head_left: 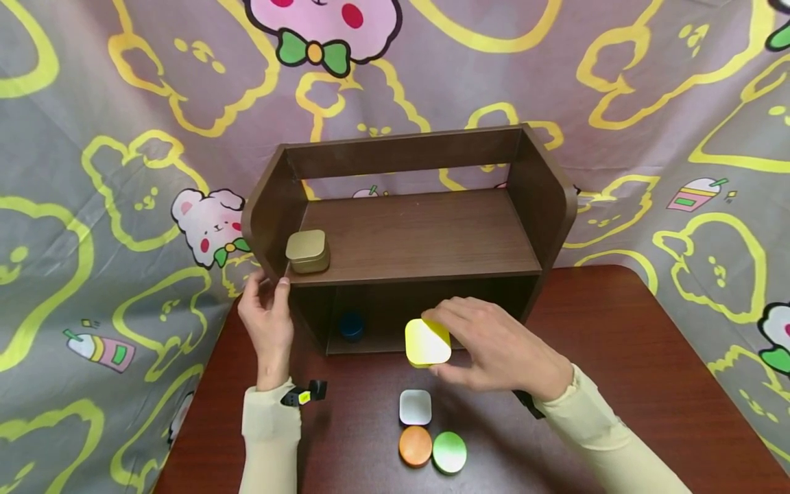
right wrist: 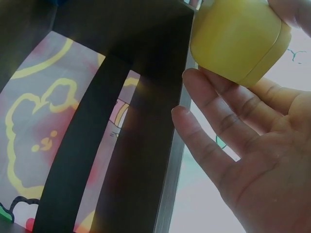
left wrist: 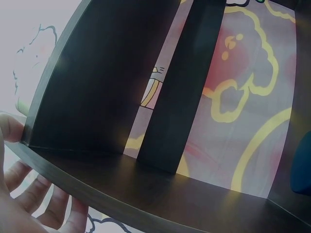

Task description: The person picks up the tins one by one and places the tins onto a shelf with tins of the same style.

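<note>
My right hand (head_left: 496,343) pinches a yellow square tin (head_left: 427,343) between thumb and fingers, in front of the lower opening of a dark brown two-tier shelf (head_left: 420,233). The right wrist view shows the same yellow tin (right wrist: 233,39) up close, beside the shelf's side panel. At the shelf's left side, my left hand (head_left: 269,329) grips the panel's front edge, the thumb on one face and the fingers on the other. A gold square tin (head_left: 308,251) sits on the upper tier, at its left end. Below, a round blue tin (head_left: 352,325) stands at the left of the lower tier.
On the dark red-brown table (head_left: 617,357) in front of the shelf stand a white square tin (head_left: 415,407), a round orange tin (head_left: 415,446) and a round green tin (head_left: 449,453), close together. A patterned cloth (head_left: 148,206) hangs behind and at both sides.
</note>
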Demonstrator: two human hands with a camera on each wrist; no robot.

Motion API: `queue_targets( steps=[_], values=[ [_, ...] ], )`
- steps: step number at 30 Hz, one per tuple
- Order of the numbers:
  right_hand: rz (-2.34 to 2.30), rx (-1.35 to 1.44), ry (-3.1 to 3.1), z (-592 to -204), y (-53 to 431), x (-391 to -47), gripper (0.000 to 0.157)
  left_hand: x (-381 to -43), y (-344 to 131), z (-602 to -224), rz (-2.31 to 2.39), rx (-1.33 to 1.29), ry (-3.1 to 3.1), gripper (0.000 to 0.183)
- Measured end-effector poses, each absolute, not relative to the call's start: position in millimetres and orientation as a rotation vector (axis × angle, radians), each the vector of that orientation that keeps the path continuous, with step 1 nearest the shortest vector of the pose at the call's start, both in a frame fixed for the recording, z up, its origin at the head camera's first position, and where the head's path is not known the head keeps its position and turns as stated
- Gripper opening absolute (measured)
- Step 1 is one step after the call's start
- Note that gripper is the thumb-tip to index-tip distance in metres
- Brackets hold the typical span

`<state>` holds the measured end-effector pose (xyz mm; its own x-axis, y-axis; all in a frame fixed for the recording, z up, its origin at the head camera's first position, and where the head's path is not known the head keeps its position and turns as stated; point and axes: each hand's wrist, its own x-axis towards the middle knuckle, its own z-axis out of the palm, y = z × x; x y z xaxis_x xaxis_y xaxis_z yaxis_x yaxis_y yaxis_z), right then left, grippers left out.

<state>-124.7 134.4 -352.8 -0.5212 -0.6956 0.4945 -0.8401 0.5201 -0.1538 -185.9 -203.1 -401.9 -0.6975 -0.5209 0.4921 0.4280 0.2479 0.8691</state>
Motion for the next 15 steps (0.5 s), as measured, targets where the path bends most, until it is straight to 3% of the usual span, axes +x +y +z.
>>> queue_targets(
  steps=[15],
  values=[
    [0.572, 1.272, -2.399, -347.6, 133.8, -131.3, 0.051, -187.8, -203.3, -404.0, -1.559, 0.086, -1.742, 0.025]
  ],
)
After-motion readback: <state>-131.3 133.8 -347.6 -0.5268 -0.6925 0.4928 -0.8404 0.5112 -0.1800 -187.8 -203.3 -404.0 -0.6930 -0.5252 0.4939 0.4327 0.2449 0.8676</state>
